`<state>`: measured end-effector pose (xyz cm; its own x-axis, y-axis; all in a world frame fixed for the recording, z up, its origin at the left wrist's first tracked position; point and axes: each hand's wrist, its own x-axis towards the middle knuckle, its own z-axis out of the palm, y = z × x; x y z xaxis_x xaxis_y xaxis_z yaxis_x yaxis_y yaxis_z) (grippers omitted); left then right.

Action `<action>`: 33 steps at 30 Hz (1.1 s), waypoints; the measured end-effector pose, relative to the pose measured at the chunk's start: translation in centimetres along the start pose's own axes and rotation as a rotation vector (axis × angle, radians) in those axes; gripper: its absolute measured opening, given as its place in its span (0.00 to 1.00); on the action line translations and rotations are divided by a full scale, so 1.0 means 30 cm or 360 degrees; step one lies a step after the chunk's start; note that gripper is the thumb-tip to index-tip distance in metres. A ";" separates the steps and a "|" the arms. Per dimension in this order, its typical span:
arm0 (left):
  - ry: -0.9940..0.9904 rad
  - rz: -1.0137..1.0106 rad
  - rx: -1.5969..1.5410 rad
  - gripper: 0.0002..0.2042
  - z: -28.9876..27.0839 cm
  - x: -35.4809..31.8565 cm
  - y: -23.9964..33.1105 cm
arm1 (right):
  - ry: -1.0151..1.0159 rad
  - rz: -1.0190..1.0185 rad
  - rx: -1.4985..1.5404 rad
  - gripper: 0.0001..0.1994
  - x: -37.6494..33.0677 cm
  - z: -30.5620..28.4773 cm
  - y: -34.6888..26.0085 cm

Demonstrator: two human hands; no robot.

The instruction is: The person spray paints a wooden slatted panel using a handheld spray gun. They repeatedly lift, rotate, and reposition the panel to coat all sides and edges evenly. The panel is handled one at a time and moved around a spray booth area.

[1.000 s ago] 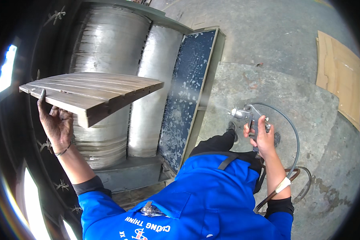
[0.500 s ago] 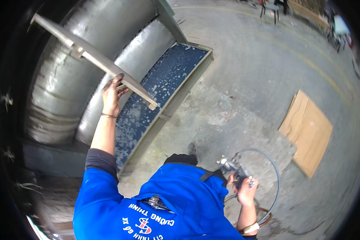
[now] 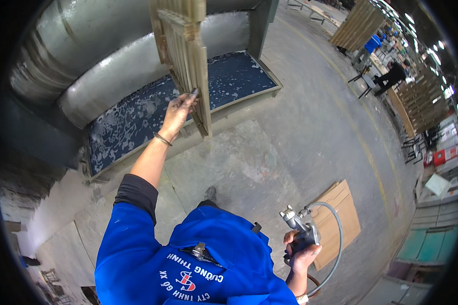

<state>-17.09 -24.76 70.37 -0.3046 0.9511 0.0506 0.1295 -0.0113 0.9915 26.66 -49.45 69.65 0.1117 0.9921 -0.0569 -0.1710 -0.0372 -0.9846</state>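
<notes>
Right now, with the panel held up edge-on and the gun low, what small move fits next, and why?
Probably raise the spray gun toward the slatted wooden panel: the left hand holds the panel over the spray booth tray, while the right hand keeps the gun low, aimed away.

The pale tan slatted wooden panel (image 3: 185,56) stands above a dark blue tray of water flecked with white foam (image 3: 152,109), behind which curve dull silver-grey metal walls (image 3: 91,51). Well below that tray, a silver metal spray gun (image 3: 300,229) with a grey hose (image 3: 336,249) lies over a light brown cardboard sheet (image 3: 338,213) on the mottled grey concrete floor (image 3: 300,127), beside a bright blue work shirt with white and red lettering (image 3: 188,264).
</notes>
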 end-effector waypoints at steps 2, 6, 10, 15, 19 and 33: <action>0.0083 0.0025 0.0233 0.21 -0.075 0.066 -0.023 | -0.0102 0.0143 -0.0107 0.45 0.064 0.090 0.027; 0.0040 -0.0002 0.0203 0.19 -0.180 0.171 -0.063 | -0.0297 0.0210 -0.0403 0.34 0.153 0.244 0.089; -0.0085 -0.0015 0.0270 0.16 -0.269 0.282 -0.104 | -0.0278 0.0127 -0.0417 0.37 0.206 0.352 0.059; -0.0218 -0.0091 0.0176 0.16 -0.322 0.398 -0.162 | -0.0088 -0.0168 -0.0375 0.44 0.250 0.451 -0.078; -0.0204 -0.0083 0.0114 0.24 -0.339 0.468 -0.203 | 0.0049 -0.0352 -0.0144 0.50 0.280 0.512 -0.164; -0.0008 -0.0243 -0.0186 0.19 -0.231 0.523 -0.176 | -0.0098 -0.0602 -0.0278 0.49 0.534 0.471 -0.347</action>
<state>-29.09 -11.90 66.74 -0.3074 0.9461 -0.1017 -0.0287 0.0976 0.9948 16.39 -31.48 81.34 0.0749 0.9448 0.3190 0.0397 0.3168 -0.9477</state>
